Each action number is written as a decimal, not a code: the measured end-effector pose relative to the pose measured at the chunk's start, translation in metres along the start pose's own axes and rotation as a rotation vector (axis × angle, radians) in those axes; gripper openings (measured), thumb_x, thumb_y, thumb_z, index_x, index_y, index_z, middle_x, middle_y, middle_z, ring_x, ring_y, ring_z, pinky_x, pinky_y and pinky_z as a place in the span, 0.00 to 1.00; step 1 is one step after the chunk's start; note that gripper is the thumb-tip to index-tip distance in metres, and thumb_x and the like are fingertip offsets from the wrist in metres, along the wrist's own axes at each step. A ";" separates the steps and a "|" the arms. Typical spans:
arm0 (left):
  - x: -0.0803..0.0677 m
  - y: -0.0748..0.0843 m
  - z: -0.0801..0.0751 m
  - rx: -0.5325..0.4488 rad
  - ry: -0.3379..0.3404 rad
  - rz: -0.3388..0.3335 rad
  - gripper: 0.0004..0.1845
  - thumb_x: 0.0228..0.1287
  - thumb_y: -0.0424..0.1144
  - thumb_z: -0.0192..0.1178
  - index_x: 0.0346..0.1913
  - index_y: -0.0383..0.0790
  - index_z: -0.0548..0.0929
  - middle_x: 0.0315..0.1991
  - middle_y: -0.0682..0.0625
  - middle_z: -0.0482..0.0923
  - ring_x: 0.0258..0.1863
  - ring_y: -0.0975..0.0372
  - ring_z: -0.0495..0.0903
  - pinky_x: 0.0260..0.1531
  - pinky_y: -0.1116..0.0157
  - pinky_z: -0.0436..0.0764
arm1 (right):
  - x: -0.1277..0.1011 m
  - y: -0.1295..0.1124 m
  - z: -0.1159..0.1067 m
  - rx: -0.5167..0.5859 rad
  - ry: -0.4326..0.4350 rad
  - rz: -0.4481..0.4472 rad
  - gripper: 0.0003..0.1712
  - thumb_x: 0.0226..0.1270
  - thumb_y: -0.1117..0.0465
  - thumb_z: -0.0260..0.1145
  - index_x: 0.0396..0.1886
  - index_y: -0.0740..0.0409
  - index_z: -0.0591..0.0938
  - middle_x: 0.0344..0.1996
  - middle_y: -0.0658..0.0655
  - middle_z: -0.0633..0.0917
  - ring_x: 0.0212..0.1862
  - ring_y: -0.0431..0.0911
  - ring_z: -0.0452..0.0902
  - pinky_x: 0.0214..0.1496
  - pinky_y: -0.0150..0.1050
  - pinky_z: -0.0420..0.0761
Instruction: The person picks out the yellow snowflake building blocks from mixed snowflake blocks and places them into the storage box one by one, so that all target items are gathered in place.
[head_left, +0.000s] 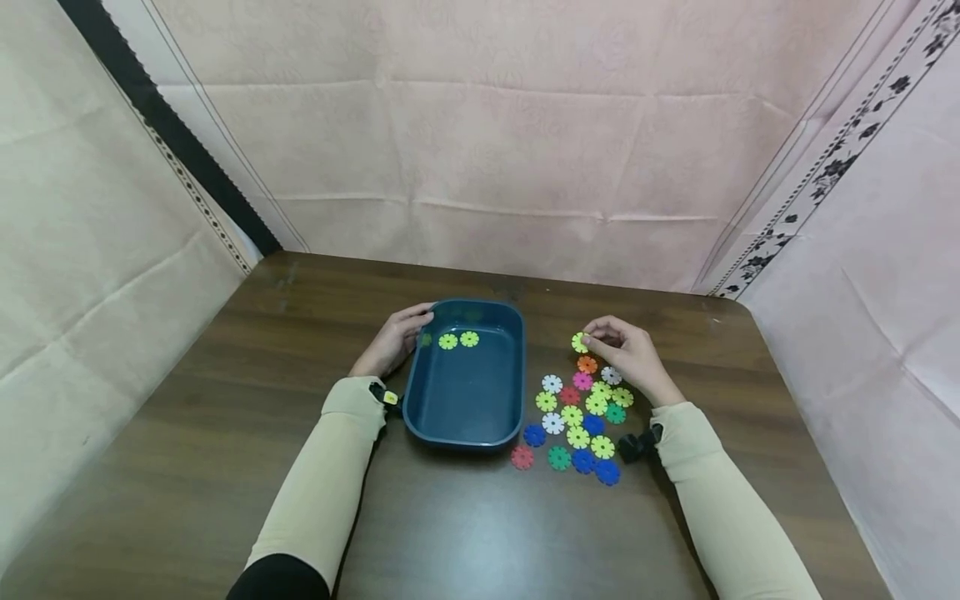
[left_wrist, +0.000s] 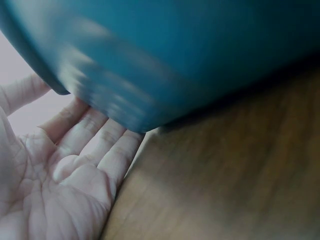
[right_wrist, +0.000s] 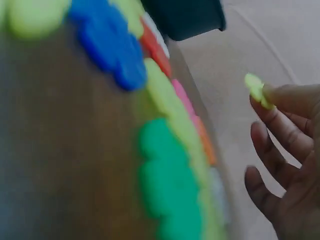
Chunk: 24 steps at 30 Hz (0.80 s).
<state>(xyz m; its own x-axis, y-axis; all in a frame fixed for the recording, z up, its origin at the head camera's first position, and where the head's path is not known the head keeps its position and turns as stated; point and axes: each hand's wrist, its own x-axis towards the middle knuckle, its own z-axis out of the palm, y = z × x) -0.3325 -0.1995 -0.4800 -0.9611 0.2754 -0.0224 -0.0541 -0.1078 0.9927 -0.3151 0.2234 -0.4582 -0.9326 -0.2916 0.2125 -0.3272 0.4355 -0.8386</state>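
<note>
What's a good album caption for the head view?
Right fingers pinch a yellow flower piece, left hand touching a blue tray.

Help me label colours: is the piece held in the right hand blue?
No, the right hand pinches a yellow-green flower-shaped piece, as the right wrist view shows.

Creased pale sheets (head_left: 487, 150) surround a brown table (head_left: 187, 433).

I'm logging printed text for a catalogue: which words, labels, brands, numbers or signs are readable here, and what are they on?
None can be read in any view.
Blue rectangular tray: no lettering visible.
Flower-shaped discs: no lettering seen; those in the right wrist view are blurred.
Floral border on the cloth: pattern, not text.
Yellow patch at the left wrist: too small to tell whether it is marked.
</note>
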 end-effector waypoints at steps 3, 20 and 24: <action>0.001 0.000 -0.001 -0.006 0.010 -0.003 0.24 0.76 0.44 0.56 0.69 0.37 0.74 0.62 0.45 0.78 0.55 0.58 0.81 0.55 0.63 0.78 | 0.010 -0.010 0.004 0.004 -0.062 -0.020 0.13 0.70 0.52 0.69 0.48 0.52 0.85 0.40 0.54 0.88 0.42 0.51 0.81 0.42 0.40 0.80; 0.000 -0.003 -0.003 0.001 -0.002 0.008 0.23 0.77 0.42 0.55 0.69 0.37 0.75 0.62 0.45 0.78 0.56 0.57 0.80 0.58 0.61 0.77 | 0.091 -0.092 0.093 -0.468 -0.599 -0.365 0.10 0.74 0.64 0.63 0.50 0.58 0.87 0.42 0.50 0.88 0.41 0.39 0.82 0.47 0.36 0.83; 0.000 -0.001 -0.001 0.009 -0.011 0.017 0.23 0.78 0.43 0.54 0.69 0.38 0.74 0.63 0.45 0.77 0.58 0.56 0.79 0.59 0.61 0.76 | 0.097 -0.094 0.099 -0.558 -0.631 -0.359 0.10 0.74 0.65 0.64 0.49 0.58 0.88 0.44 0.53 0.88 0.40 0.41 0.82 0.50 0.38 0.84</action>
<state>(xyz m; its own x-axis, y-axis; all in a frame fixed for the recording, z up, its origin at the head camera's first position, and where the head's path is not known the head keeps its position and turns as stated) -0.3326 -0.2004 -0.4816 -0.9587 0.2844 -0.0046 -0.0356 -0.1040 0.9939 -0.3598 0.0695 -0.4085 -0.5583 -0.8288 -0.0372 -0.7606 0.5292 -0.3761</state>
